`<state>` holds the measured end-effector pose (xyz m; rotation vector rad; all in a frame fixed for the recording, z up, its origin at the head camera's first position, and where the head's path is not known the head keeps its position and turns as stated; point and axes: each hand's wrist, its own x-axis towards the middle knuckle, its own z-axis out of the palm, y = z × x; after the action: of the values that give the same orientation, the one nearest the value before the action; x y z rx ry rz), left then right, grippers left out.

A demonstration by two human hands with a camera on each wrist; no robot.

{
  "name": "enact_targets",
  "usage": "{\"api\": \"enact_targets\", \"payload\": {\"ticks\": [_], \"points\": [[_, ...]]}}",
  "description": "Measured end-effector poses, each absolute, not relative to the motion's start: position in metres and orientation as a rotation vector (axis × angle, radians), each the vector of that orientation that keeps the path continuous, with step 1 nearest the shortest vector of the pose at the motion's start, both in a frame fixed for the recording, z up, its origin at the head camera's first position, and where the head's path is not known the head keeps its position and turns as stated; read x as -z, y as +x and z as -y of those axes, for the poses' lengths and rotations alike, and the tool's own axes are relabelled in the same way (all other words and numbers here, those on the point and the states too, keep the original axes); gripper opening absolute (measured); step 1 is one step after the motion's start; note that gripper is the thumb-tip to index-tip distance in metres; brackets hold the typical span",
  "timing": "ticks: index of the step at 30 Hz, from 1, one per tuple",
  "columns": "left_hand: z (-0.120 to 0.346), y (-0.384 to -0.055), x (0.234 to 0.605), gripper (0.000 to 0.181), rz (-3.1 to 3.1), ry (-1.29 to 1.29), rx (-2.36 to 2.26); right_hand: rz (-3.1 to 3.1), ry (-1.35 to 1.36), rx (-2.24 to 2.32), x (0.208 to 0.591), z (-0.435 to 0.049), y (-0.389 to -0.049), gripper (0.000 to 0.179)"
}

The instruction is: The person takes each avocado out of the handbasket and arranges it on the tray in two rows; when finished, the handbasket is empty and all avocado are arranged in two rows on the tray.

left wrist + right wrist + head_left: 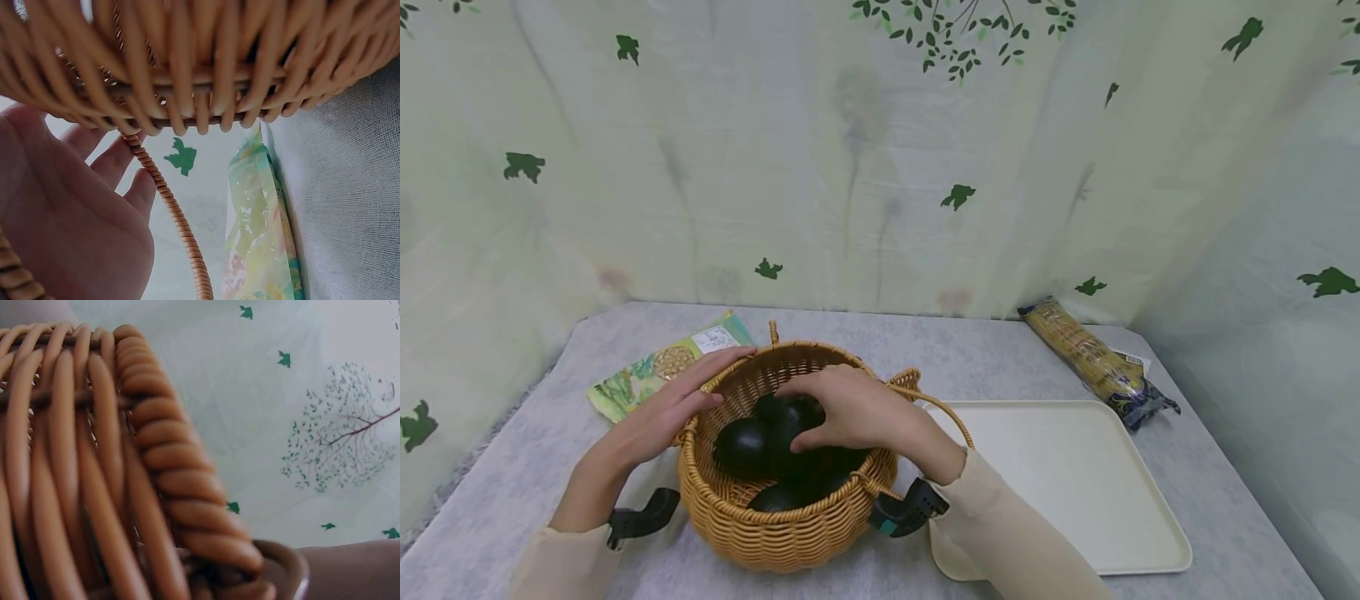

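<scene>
A round wicker basket (778,542) holds several dark, glossy, egg-shaped fruits (741,448); their exact kind is unclear. Inside it, my right hand (850,408) grips one dark egg-shaped fruit (784,433), thumb on the near side and fingers over the far side. My left hand (673,408) rests against the basket's left rim with its fingers extended. From below, the left wrist view shows the left palm (69,200) beside the woven wall and a thin wicker handle (178,219). Basket weave (69,456) fills much of the right wrist view, which hides the right fingers.
Right of the basket lies a cream tray (1060,483), partly behind the right forearm. A green packet (662,367) with a printed heap of beans or nuts lies behind the left hand. At the back right is a long yellow-and-dark packet (1090,358). A curtain hangs behind.
</scene>
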<state>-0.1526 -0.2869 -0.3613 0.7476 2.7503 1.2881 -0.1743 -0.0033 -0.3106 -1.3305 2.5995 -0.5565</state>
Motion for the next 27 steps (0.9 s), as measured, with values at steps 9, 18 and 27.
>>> {"api": "enact_targets", "payload": {"ticks": [9, 18, 27], "points": [[0.2864, -0.1524, 0.3611, 0.054, -2.744, 0.74, -1.293, -2.535, -1.391, 0.575, 0.3126, 0.0037, -0.1726, 0.048], [0.2868, -0.1527, 0.3616, 0.054, -2.744, 0.746, -1.293, -2.531, -1.396, 0.516, 0.3137, 0.0032, -0.1716, 0.05], [0.287, -0.1521, 0.3617, 0.054, -2.749, 0.749, -1.291, -2.517, -1.41, 0.496, 0.3125, 0.0027, -0.1711, 0.046]]}}
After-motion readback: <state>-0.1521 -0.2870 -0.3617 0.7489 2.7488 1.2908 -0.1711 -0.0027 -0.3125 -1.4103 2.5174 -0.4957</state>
